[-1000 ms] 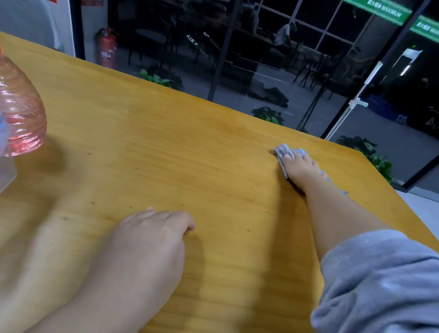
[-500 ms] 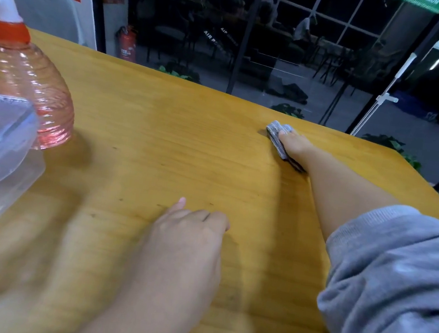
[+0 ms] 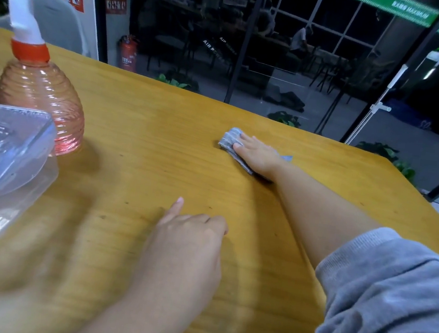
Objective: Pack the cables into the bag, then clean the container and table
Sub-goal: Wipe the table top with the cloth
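My right hand (image 3: pixel 255 154) lies flat with straight fingers on a folded grey cloth (image 3: pixel 230 140), pressing it against the wooden table (image 3: pixel 138 139) toward the far side. My left hand (image 3: pixel 190 234) rests on the tabletop nearer to me, its fingers loosely curled with one finger pointing forward, holding nothing. A clear plastic container (image 3: pixel 0 167) stands at the left edge of view. No cables and no bag are in sight.
A pink spray bottle (image 3: pixel 42 94) with a white and orange nozzle stands behind the container at the left. The table's far edge runs along a dark glass wall. Its right corner (image 3: pixel 395 165) lies beyond my right arm.
My right hand has slid the cloth leftward and a little nearer across the table. The left hand stayed on the tabletop. The view swung left, showing more of the bottle and container.
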